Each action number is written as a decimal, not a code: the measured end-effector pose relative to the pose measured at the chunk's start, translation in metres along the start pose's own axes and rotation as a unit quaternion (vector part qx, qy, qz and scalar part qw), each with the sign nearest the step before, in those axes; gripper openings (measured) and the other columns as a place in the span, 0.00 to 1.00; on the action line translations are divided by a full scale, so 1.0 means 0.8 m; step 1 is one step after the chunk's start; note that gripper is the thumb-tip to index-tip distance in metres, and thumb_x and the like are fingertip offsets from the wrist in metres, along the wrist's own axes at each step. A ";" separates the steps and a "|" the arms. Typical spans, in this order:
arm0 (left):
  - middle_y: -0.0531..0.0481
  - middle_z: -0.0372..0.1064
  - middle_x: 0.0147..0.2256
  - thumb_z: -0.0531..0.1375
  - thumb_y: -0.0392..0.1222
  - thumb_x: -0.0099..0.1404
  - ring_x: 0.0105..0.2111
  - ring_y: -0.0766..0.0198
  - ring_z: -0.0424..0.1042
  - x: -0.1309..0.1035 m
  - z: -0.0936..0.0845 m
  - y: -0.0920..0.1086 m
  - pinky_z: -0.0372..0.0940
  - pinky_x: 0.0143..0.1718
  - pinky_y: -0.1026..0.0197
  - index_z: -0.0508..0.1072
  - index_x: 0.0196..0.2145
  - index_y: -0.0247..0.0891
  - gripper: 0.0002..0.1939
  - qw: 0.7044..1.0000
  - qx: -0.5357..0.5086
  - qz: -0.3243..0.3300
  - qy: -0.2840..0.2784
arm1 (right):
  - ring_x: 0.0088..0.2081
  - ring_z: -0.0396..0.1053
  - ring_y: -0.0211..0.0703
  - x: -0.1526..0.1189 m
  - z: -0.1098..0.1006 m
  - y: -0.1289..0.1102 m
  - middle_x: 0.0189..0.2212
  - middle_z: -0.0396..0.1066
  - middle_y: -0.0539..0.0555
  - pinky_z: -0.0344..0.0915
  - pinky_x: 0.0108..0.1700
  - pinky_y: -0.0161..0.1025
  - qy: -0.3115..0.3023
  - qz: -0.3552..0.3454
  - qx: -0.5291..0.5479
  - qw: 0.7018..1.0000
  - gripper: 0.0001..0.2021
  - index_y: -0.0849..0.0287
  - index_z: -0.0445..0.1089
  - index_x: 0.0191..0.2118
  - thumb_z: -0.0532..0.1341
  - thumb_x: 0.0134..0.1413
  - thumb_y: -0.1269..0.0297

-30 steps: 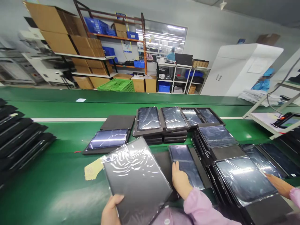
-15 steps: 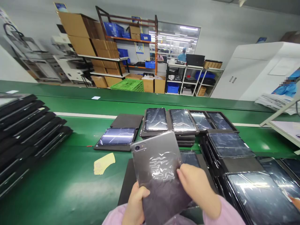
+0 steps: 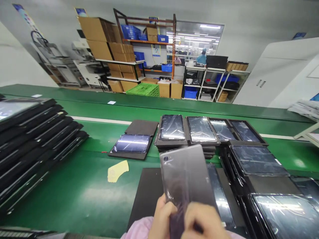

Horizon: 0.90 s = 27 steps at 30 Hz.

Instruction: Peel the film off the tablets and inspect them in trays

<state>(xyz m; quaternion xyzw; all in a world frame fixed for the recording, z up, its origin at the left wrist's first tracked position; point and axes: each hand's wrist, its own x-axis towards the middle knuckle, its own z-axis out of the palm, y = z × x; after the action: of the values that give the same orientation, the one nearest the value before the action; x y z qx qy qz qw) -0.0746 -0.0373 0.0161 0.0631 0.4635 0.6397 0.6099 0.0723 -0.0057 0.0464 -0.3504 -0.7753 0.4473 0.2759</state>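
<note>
Over the green tabletop [image 3: 84, 192], my left fingers [image 3: 170, 208] pinch the plastic-wrapped grey rectangular tablet [image 3: 185, 172] — I can't judge my blurred right fingers [image 3: 200, 212] — and its slickness could slip it onto the glossy black tablet [image 3: 221, 197] beside.

The single camera is worn on the person's head and faces forward and down over the bench [image 3: 82, 187]. Nearest to the lens are the left hand [image 3: 160, 219] and right hand [image 3: 203, 222], at the bottom centre of the frame. The bench is viewed obliquely from above and crosses the full width; its far edge slopes down toward the right. Farther off, the rack [image 3: 149, 41], at upper centre, and the cabinet [image 3: 276, 74], at upper right, are viewed across the bench.
</note>
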 end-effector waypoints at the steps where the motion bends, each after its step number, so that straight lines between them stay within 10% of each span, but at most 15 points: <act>1: 0.56 0.62 0.17 0.56 0.32 0.37 0.19 0.67 0.57 0.004 -0.001 0.001 0.53 0.21 0.65 0.69 0.20 0.36 0.08 1.000 0.017 0.023 -0.004 | 0.30 0.67 0.39 -0.001 -0.010 0.004 0.29 0.68 0.50 0.66 0.34 0.36 0.052 0.029 -0.002 0.998 0.08 0.58 0.68 0.37 0.58 0.56 0.59; 4: 0.52 0.68 0.24 0.58 0.31 0.43 0.25 0.63 0.64 0.009 -0.007 -0.004 0.59 0.27 0.63 0.73 0.29 0.36 0.12 0.991 0.095 0.088 -0.027 | 0.41 0.68 0.47 -0.001 -0.018 0.014 0.42 0.69 0.55 0.66 0.45 0.42 0.155 0.126 -0.002 0.980 0.22 0.55 0.64 0.49 0.64 0.47 0.61; 8: 0.42 0.71 0.46 0.62 0.42 0.52 0.46 0.49 0.68 0.003 -0.016 -0.017 0.63 0.46 0.57 0.74 0.46 0.37 0.21 0.982 0.097 0.108 -0.120 | 0.65 0.40 0.57 0.006 0.020 0.025 0.66 0.38 0.60 0.46 0.64 0.53 -0.010 0.131 0.029 0.991 0.51 0.60 0.42 0.66 0.68 0.34 0.66; 11: 0.37 0.67 0.52 0.61 0.54 0.54 0.55 0.44 0.61 0.016 -0.028 -0.012 0.58 0.55 0.51 0.74 0.46 0.34 0.26 0.971 0.144 0.104 -0.163 | 0.64 0.45 0.50 0.015 0.039 0.033 0.63 0.48 0.59 0.43 0.65 0.51 0.054 0.101 0.087 0.990 0.35 0.62 0.50 0.63 0.57 0.48 0.67; 15: 0.38 0.53 0.61 0.67 0.48 0.48 0.62 0.50 0.49 0.059 -0.058 0.011 0.40 0.63 0.55 0.67 0.53 0.34 0.35 0.931 0.277 0.225 0.077 | 0.56 0.61 0.47 0.024 0.046 0.043 0.52 0.67 0.54 0.57 0.59 0.46 0.089 0.103 0.335 0.932 0.26 0.56 0.62 0.55 0.55 0.47 0.71; 18: 0.37 0.53 0.61 0.65 0.51 0.51 0.59 0.48 0.55 0.084 -0.090 0.021 0.49 0.60 0.51 0.61 0.56 0.35 0.37 0.959 0.241 0.108 0.099 | 0.49 0.67 0.46 0.027 0.065 0.060 0.47 0.70 0.53 0.64 0.51 0.43 0.082 0.105 0.440 0.888 0.26 0.56 0.62 0.54 0.55 0.45 0.72; 22: 0.40 0.70 0.47 0.60 0.54 0.54 0.49 0.49 0.69 0.108 -0.133 0.010 0.63 0.50 0.53 0.67 0.47 0.35 0.26 0.963 0.262 0.046 0.055 | 0.34 0.70 0.42 0.023 0.082 0.106 0.36 0.72 0.53 0.67 0.34 0.36 0.077 0.176 0.249 0.949 0.20 0.58 0.67 0.47 0.57 0.44 0.67; 27: 0.32 0.68 0.45 0.56 0.52 0.53 0.50 0.40 0.66 0.140 -0.173 0.009 0.58 0.52 0.46 0.67 0.46 0.29 0.28 0.857 0.486 0.107 0.132 | 0.19 0.60 0.38 -0.049 0.051 0.170 0.17 0.60 0.47 0.57 0.19 0.33 0.172 0.231 0.111 0.951 0.12 0.55 0.61 0.25 0.58 0.48 0.52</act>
<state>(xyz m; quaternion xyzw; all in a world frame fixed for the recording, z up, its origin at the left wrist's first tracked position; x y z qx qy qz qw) -0.1971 -0.0133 -0.1109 0.3159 0.7823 0.3966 0.3618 0.1059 -0.0086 -0.0965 -0.5592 -0.5589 0.5148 0.3314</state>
